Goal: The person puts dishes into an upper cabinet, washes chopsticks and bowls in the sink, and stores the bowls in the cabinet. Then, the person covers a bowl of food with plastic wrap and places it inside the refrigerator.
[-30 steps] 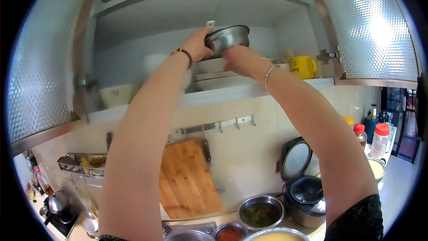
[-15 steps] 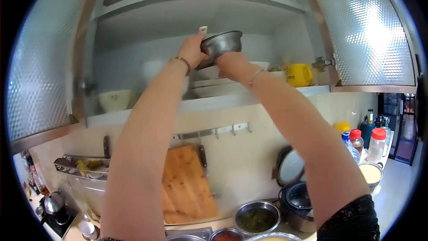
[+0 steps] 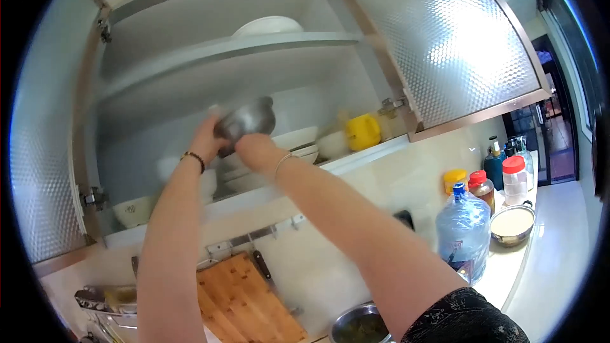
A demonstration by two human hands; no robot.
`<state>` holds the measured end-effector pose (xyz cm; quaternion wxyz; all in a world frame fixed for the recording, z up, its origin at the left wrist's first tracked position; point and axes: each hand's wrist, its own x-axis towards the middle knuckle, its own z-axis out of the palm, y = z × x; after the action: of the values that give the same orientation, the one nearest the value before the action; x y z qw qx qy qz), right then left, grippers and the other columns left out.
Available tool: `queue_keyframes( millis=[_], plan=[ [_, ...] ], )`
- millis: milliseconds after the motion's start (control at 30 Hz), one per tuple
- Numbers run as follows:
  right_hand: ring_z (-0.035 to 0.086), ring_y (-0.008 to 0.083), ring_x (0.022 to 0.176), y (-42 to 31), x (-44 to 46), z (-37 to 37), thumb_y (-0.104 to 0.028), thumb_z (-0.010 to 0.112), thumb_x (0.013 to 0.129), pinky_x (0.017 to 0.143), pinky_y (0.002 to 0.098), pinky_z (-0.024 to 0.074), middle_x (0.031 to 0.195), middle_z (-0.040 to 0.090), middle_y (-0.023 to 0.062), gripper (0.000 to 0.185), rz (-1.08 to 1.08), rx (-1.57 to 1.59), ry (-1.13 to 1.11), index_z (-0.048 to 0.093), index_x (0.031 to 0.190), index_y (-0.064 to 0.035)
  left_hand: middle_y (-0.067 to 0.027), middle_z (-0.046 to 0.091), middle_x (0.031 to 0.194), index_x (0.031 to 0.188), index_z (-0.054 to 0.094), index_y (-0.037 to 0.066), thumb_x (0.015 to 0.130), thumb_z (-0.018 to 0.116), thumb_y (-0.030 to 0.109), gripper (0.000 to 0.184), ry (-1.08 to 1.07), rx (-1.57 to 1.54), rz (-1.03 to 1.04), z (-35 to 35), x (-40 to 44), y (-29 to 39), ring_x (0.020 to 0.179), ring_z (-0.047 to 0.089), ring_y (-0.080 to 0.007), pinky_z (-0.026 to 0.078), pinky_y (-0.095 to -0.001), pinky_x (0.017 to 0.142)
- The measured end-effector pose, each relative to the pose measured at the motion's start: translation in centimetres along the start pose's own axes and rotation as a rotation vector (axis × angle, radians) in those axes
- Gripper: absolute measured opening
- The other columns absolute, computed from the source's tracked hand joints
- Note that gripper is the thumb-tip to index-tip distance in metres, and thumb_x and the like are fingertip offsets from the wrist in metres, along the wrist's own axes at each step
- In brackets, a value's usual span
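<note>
A metal bowl (image 3: 248, 121), blurred by motion, is held up inside the wall cupboard, above stacked white dishes (image 3: 297, 138). My left hand (image 3: 207, 138), with a beaded bracelet at the wrist, grips its left side. Closed against the bowl's underside is my right hand (image 3: 257, 151), which wears a thin bangle; its fingertips are partly hidden. A yellow mug (image 3: 363, 132) stands on the same shelf to the right, and a pale bowl (image 3: 135, 211) to the left.
Textured glass doors (image 3: 454, 44) stand open on both sides. A white dish (image 3: 269, 25) sits on the upper shelf. Below hang a wooden cutting board (image 3: 244, 302) and a knife (image 3: 261, 264). At right are a large plastic bottle (image 3: 464, 228), red-lidded jars (image 3: 513, 178) and a pot (image 3: 512, 223).
The view has turned and tilted, so the cupboard and both hands appear further left and lower. Both hands still hold the metal bowl. The large plastic bottle shows more fully.
</note>
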<state>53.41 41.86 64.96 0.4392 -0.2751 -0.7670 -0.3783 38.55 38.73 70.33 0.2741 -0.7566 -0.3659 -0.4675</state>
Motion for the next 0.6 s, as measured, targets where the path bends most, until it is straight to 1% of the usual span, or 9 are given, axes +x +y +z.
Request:
queue_keyframes(
  millis=[67, 200, 300, 333, 400, 467, 500, 567, 600],
  plan=[
    [0.062, 0.0298, 0.076, -1.2, 0.3, -0.3, -0.007, 0.049, 0.074, 0.067, 0.0381, 0.0504, 0.08, 0.063, 0.0148, 0.016, -0.004, 0.01, 0.007, 0.065, 0.076, -0.0051, -0.0168, 0.056, 0.094, 0.1, 0.052, 0.003, 0.057, 0.068, 0.001, 0.046, -0.07, 0.074, -0.004, 0.1, 0.2, -0.6, 0.09, 0.053, -0.0335, 0.043, -0.038, 0.078],
    [0.062, 0.0293, 0.073, -1.5, -0.5, -0.7, -0.008, 0.05, 0.074, 0.063, 0.0386, 0.0503, 0.078, 0.063, 0.0137, 0.015, -0.051, 0.049, 0.051, 0.064, 0.074, -0.0058, -0.018, 0.055, 0.092, 0.096, 0.052, 0.002, 0.056, 0.069, 0.0, 0.044, -0.054, 0.131, 0.069, 0.9, -0.1, -0.7, 0.089, 0.052, -0.0345, 0.042, -0.038, 0.078],
    [0.062, 0.029, 0.071, -1.2, -0.3, 0.0, -0.009, 0.049, 0.075, 0.062, 0.0389, 0.0501, 0.076, 0.063, 0.0125, 0.015, -0.002, 0.071, 0.099, 0.064, 0.072, -0.0066, -0.0176, 0.056, 0.093, 0.094, 0.053, 0.001, 0.056, 0.07, 0.0, 0.042, -0.003, 0.179, 0.094, 1.0, -0.4, -0.5, 0.089, 0.052, -0.0344, 0.042, -0.0375, 0.078],
    [0.062, 0.029, 0.071, -1.1, -0.4, -0.3, -0.009, 0.049, 0.075, 0.062, 0.0389, 0.0501, 0.076, 0.063, 0.0125, 0.015, 0.0, 0.075, 0.1, 0.064, 0.072, -0.0066, -0.0174, 0.056, 0.093, 0.094, 0.053, 0.001, 0.056, 0.069, 0.0, 0.041, 0.014, 0.188, 0.066, 1.0, -0.6, 0.0, 0.089, 0.052, -0.0341, 0.042, -0.0374, 0.078],
    [0.061, 0.0274, 0.084, -1.3, -0.2, -0.8, -0.009, 0.053, 0.074, 0.072, 0.0366, 0.0489, 0.087, 0.064, 0.0135, 0.015, 0.022, 0.058, -0.003, 0.066, 0.08, -0.007, -0.0171, 0.056, 0.093, 0.094, 0.053, 0.001, 0.057, 0.069, 0.0, 0.04, 0.035, 0.203, 0.026, 0.6, -1.2, 0.4, 0.09, 0.053, -0.0339, 0.043, -0.0373, 0.078],
    [0.061, 0.0278, 0.084, -0.9, 0.1, -0.4, -0.009, 0.054, 0.072, 0.072, 0.037, 0.0489, 0.086, 0.063, 0.0139, 0.014, 0.041, 0.045, -0.011, 0.066, 0.081, -0.0065, -0.0172, 0.057, 0.094, 0.095, 0.055, 0.001, 0.058, 0.07, 0.004, 0.04, -0.031, 0.214, -0.076, 0.0, -1.4, 2.2, 0.091, 0.053, -0.0331, 0.043, -0.0374, 0.079],
    [0.061, 0.0282, 0.084, -0.5, 0.2, -0.2, -0.008, 0.055, 0.071, 0.072, 0.0373, 0.0489, 0.086, 0.063, 0.0143, 0.015, 0.07, 0.033, -0.016, 0.066, 0.081, -0.006, -0.0172, 0.057, 0.094, 0.095, 0.055, 0.001, 0.058, 0.07, 0.004, 0.04, -0.031, 0.214, -0.08, 0.2, -0.9, 1.5, 0.091, 0.053, -0.0331, 0.043, -0.0374, 0.079],
    [0.06, 0.0307, 0.085, 1.4, 0.0, 0.8, -0.005, 0.056, 0.07, 0.072, 0.0384, 0.0486, 0.086, 0.063, 0.016, 0.015, -0.019, 0.131, -0.021, 0.064, 0.083, -0.0051, -0.016, 0.058, 0.095, 0.1, 0.053, 0.003, 0.061, 0.07, 0.01, 0.043, -0.014, 0.275, -0.045, 0.3, -0.6, -1.0, 0.09, 0.054, -0.033, 0.043, -0.0371, 0.079],
    [0.06, 0.0319, 0.085, 2.1, 0.0, 0.5, -0.005, 0.056, 0.07, 0.073, 0.0392, 0.0483, 0.087, 0.062, 0.0167, 0.015, 0.047, 0.165, -0.118, 0.063, 0.083, -0.0044, -0.016, 0.058, 0.095, 0.1, 0.053, 0.003, 0.061, 0.07, 0.01, 0.043, -0.01, 0.284, -0.07, -0.2, -1.0, -1.0, 0.09, 0.054, -0.033, 0.043, -0.0371, 0.079]
  ],
)
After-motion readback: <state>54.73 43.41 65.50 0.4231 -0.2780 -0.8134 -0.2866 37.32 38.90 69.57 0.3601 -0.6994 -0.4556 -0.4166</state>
